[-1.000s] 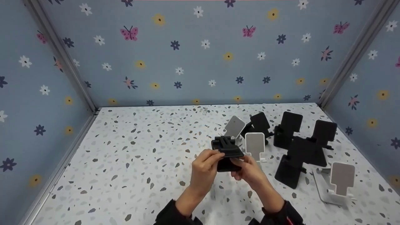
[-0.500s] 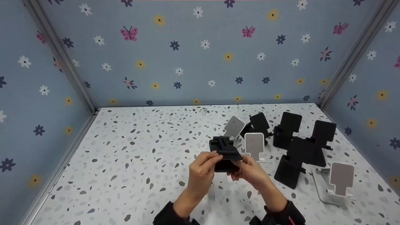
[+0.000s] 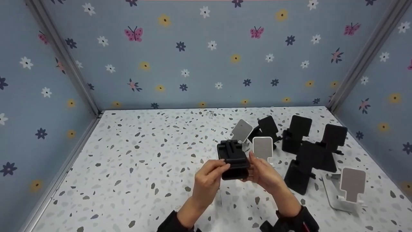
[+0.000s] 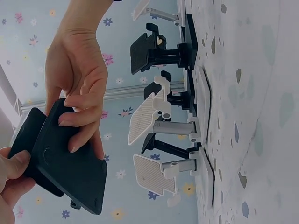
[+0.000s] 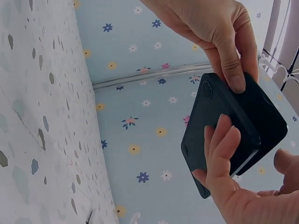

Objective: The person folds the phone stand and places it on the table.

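A folded black phone stand (image 3: 232, 153) is held up over the table in front of me. My left hand (image 3: 206, 180) pinches its left edge, the thumb on one plate in the left wrist view. My right hand (image 3: 265, 174) is at the stand's right side. Its fingers lie against the broad flat base plate (image 4: 70, 158), which has small round pads near its corners. In the right wrist view the right thumb (image 5: 284, 161) stands apart from the plates, and a gap runs between the two plates.
Behind and right of the hands stand white phone stands (image 3: 262, 148) and several black ones (image 3: 301, 125). A white stand (image 3: 352, 183) is nearest at the right. The speckled tabletop (image 3: 135, 161) meets flowered walls (image 3: 206, 64) at the back and sides.
The right thumb has come off the stand's near right edge and now points up beside it. The stand has tipped a little, showing more of its hinged upper face.
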### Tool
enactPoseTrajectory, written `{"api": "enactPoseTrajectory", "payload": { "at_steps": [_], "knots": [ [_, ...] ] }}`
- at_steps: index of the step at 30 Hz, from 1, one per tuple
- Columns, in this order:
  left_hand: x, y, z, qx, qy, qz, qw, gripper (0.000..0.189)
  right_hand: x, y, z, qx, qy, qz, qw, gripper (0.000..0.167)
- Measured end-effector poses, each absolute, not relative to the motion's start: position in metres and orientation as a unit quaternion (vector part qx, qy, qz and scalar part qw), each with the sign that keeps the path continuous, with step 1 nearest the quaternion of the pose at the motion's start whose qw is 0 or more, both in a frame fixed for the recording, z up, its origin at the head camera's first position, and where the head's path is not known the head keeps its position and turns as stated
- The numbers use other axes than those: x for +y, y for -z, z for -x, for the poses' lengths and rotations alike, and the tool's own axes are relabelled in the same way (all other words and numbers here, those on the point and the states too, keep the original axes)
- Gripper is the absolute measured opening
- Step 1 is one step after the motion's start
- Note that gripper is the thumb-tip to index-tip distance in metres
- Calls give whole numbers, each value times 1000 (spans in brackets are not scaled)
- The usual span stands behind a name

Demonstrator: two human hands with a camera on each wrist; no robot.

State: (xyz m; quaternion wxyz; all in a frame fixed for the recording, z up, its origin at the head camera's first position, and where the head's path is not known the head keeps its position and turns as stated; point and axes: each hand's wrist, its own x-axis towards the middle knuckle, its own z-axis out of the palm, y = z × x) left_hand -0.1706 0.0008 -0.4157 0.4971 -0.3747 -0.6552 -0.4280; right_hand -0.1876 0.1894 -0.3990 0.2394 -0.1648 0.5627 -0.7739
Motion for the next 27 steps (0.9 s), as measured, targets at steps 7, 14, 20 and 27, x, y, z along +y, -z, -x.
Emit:
{"api": "enactPoseTrajectory", "payload": {
  "at_steps": [7, 14, 20, 27],
  "knots": [
    [4, 432, 175, -662, 444, 365, 480, 11, 190, 399, 188, 583, 768, 153, 219, 29],
    [2, 417, 163, -703, 520, 322, 363, 30, 190, 396, 187, 587, 779, 127, 179, 23],
    [1, 405, 158, -734, 649, 154, 130, 47, 188, 392, 183, 577, 794, 116, 156, 22],
    [-2, 401, 158, -638, 761, 111, -48, 56, 186, 392, 180, 576, 797, 108, 144, 21]
  ]
}}
